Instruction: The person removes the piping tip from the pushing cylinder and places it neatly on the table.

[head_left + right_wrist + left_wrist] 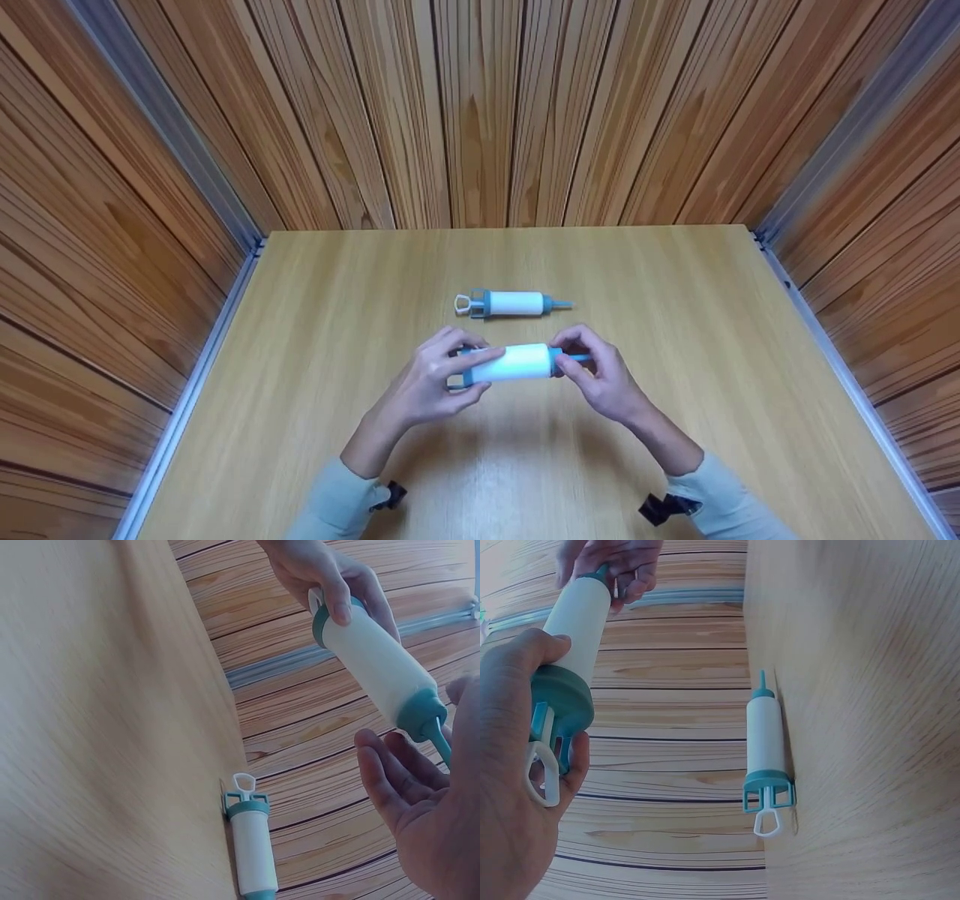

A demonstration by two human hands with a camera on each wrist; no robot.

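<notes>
In head view, looks down and forward from well above worktop [315, 300]. In left wrist view, looks closely past left hand [510, 795], with worktop at frame right. In right wrist view, mirrors this past right hand [435, 832]. Shares held syringe [525, 362] and lying syringe [516, 303] across all three.

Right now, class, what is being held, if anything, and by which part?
A syringe-like tube: the left hand grips its barrel beside the wide teal collar. The right hand is at the nozzle; whether it grips is unclear.
</notes>
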